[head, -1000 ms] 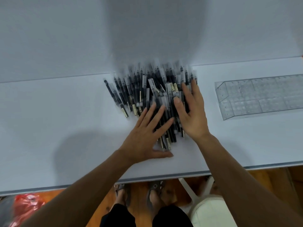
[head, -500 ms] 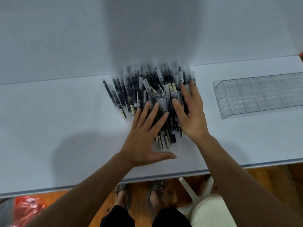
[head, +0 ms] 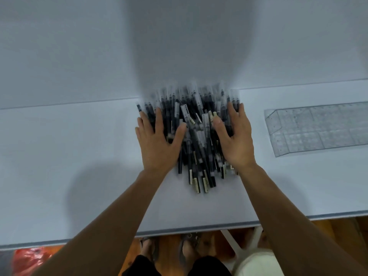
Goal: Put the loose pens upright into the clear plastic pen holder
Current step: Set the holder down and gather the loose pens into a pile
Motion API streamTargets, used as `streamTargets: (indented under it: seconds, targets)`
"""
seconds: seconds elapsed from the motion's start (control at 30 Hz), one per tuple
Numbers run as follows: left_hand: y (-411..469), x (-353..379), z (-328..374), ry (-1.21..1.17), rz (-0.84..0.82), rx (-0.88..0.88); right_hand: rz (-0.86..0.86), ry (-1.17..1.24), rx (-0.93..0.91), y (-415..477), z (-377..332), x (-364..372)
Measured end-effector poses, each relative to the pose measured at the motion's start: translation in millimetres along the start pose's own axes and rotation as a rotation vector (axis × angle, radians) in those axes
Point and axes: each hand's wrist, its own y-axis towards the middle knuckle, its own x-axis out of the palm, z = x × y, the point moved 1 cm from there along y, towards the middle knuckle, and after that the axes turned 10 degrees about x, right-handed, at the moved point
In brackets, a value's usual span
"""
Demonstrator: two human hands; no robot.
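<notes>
The big grey bench (head: 79,156) holds everything. On its right side lies the pen holder (head: 318,128), a long clear box with lots of little squares. I see no pens in it. It looks light and hard, and it may slide if bumped, so it is best to go gently when dropping pens in.

In the middle of the bench, apart from the holder, is the pile of pens (head: 197,136). They are thin, black and stiff, and they cross over each other. I think each pen is very light and smooth, so they will roll and slip away easily.

The left hand (head: 157,144) lies flat on the left side of the pile. The right hand (head: 235,142) lies flat on the right side. The fingers (head: 159,121) are straight and spread out. They press on the pens but hold none.

A good way is to pinch a few pens around their middles. Too many at once would likely slip out.
</notes>
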Motion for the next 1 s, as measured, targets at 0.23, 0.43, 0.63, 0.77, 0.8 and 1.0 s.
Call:
streamTargets:
  seconds: [0.23, 0.43, 0.63, 0.77, 0.8, 1.0]
  targets:
    - [1, 22, 39, -0.107, 0.023, 0.163, -0.013, 0.026, -0.039, -8, 3, 7]
    - [-1, 22, 40, -0.240, 0.083, 0.141, -0.020, 0.057, -0.041, -6, 2, 3]
    - [-8, 17, 29, -0.451, 0.119, 0.169, -0.071, 0.122, -0.030, -6, 11, 1]
    - [-9, 14, 25, -0.258, 0.149, 0.204, -0.065, 0.095, -0.044, -6, 12, 0]
    - [-6, 7, 22, -0.255, 0.204, 0.235, -0.071, 0.098, -0.041, -6, 11, 0]
    - [48, -50, -45, 0.079, 0.309, -0.100, -0.064, 0.094, -0.024, -6, 13, 2]
